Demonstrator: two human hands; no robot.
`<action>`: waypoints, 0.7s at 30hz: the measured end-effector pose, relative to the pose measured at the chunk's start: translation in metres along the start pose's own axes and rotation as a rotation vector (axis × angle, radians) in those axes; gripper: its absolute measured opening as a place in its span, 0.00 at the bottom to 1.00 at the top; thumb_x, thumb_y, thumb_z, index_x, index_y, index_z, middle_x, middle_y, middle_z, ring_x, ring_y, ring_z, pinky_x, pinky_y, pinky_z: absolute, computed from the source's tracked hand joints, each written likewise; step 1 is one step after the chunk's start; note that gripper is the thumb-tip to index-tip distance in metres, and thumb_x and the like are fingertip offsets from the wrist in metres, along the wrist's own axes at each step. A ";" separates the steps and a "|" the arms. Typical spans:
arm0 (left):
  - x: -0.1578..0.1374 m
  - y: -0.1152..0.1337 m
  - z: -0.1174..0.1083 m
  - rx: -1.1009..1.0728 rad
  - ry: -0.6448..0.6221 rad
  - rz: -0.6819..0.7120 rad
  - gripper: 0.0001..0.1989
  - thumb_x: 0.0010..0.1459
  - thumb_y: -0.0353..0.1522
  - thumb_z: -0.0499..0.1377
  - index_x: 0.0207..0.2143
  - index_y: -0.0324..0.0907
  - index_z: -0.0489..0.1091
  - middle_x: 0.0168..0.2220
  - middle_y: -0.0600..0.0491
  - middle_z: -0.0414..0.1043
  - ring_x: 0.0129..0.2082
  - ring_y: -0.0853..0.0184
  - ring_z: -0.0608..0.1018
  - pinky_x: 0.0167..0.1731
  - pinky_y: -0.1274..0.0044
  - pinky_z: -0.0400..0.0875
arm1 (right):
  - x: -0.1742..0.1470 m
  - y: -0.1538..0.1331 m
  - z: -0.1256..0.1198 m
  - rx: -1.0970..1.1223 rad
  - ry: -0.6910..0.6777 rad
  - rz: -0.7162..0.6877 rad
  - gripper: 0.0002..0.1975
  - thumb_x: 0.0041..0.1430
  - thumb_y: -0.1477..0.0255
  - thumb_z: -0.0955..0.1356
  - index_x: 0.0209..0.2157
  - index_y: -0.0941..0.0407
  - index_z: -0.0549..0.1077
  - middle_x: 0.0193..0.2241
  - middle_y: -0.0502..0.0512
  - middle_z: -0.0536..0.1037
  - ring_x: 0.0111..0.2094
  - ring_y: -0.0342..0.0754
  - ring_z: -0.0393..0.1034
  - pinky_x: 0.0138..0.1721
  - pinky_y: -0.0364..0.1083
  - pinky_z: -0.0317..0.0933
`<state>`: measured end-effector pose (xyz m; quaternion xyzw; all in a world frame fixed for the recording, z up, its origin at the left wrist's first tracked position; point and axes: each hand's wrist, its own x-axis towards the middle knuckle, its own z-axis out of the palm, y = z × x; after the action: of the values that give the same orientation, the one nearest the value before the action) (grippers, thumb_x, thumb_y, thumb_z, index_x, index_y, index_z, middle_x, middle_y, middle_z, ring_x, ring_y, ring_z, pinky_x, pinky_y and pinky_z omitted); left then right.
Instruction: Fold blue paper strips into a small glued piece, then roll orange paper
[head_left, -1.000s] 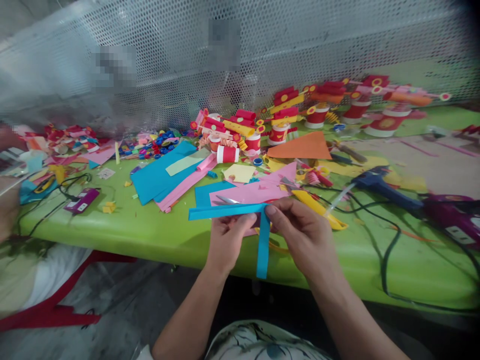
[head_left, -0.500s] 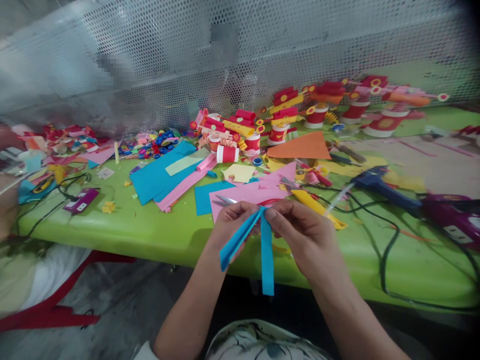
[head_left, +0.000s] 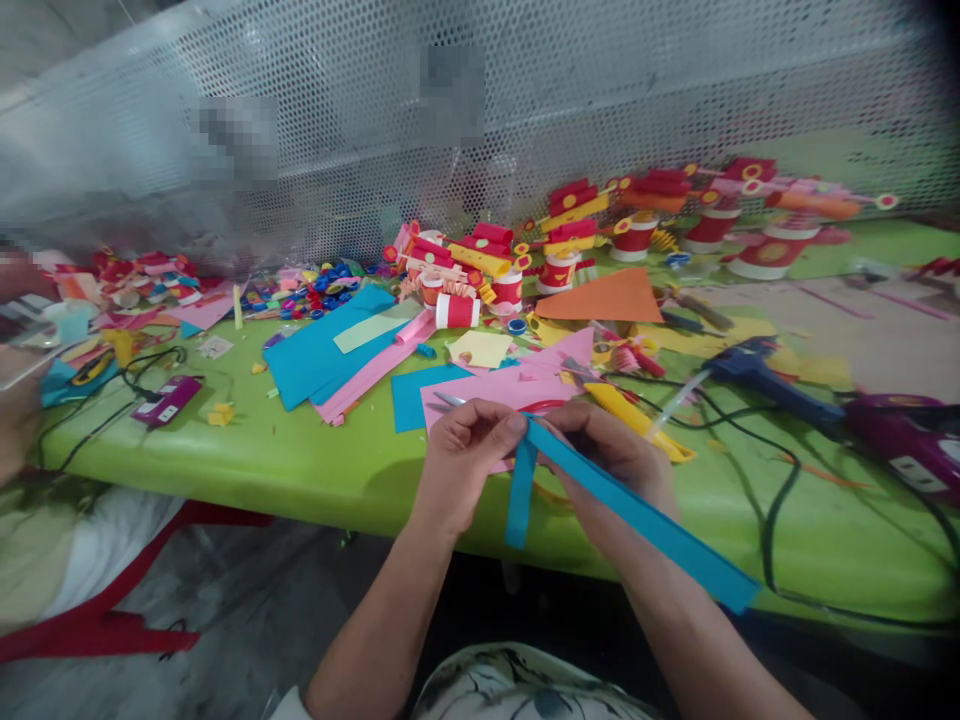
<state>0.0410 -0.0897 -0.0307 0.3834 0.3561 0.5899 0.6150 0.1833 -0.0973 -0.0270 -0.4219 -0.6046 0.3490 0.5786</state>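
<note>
Blue paper strips (head_left: 637, 505) meet at a fold between my two hands, above the table's near edge. One length slants down to the right across my right wrist; a shorter one hangs straight down. My left hand (head_left: 472, 445) pinches the strips at the fold with thumb and fingertips. On the other side of the fold, my right hand (head_left: 619, 455) is closed on the strips, its fingers partly covered by the blue length. Just beyond my hands lie pink paper (head_left: 510, 385) and scissors (head_left: 448, 398), partly hidden by my left hand.
A blue glue gun (head_left: 780, 380) with black cables lies at right, near a purple box (head_left: 904, 445). Paper-cup models (head_left: 562, 265) line the back by the perforated metal screen (head_left: 337, 130). Blue sheets (head_left: 315, 350) lie left of centre. Another person's arm (head_left: 19, 410) shows at far left.
The long blue length has swung from the lower left over to the lower right, across my right hand. The shorter hanging strip now tilts slightly left. Both hands stay near the same spot.
</note>
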 end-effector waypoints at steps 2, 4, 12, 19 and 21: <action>0.000 0.000 0.000 0.009 -0.001 0.001 0.12 0.53 0.39 0.72 0.32 0.40 0.77 0.28 0.55 0.77 0.26 0.74 0.77 0.27 0.84 0.73 | 0.000 -0.002 0.000 -0.022 -0.024 -0.014 0.05 0.60 0.67 0.74 0.32 0.52 0.78 0.28 0.51 0.74 0.29 0.47 0.69 0.28 0.46 0.62; 0.000 0.000 0.000 0.015 0.005 -0.001 0.12 0.53 0.39 0.71 0.34 0.40 0.78 0.29 0.55 0.78 0.26 0.75 0.77 0.27 0.84 0.73 | 0.002 -0.007 -0.001 -0.033 -0.053 -0.024 0.06 0.62 0.64 0.72 0.33 0.51 0.79 0.29 0.52 0.75 0.30 0.49 0.70 0.29 0.47 0.63; 0.001 0.002 -0.005 0.112 0.005 0.106 0.11 0.55 0.39 0.70 0.35 0.42 0.78 0.31 0.55 0.77 0.30 0.73 0.76 0.32 0.81 0.73 | 0.006 -0.011 -0.005 -0.097 -0.145 -0.031 0.11 0.65 0.61 0.69 0.36 0.53 0.80 0.29 0.54 0.75 0.31 0.50 0.71 0.31 0.49 0.68; -0.007 0.024 -0.009 0.492 -0.034 0.234 0.10 0.62 0.40 0.63 0.35 0.42 0.75 0.31 0.53 0.75 0.31 0.69 0.75 0.33 0.79 0.70 | 0.018 0.000 -0.027 0.045 -0.398 0.176 0.19 0.68 0.54 0.65 0.40 0.52 0.82 0.30 0.55 0.80 0.31 0.49 0.75 0.31 0.45 0.69; -0.009 0.027 -0.009 0.563 -0.058 0.232 0.10 0.63 0.39 0.62 0.35 0.41 0.74 0.32 0.52 0.76 0.32 0.69 0.76 0.34 0.79 0.70 | 0.024 -0.005 -0.033 0.082 -0.425 0.225 0.23 0.67 0.51 0.64 0.38 0.52 0.83 0.29 0.55 0.80 0.31 0.49 0.75 0.30 0.45 0.68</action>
<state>0.0205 -0.0983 -0.0108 0.5936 0.4416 0.5232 0.4229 0.2160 -0.0801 -0.0098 -0.3796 -0.6472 0.5164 0.4128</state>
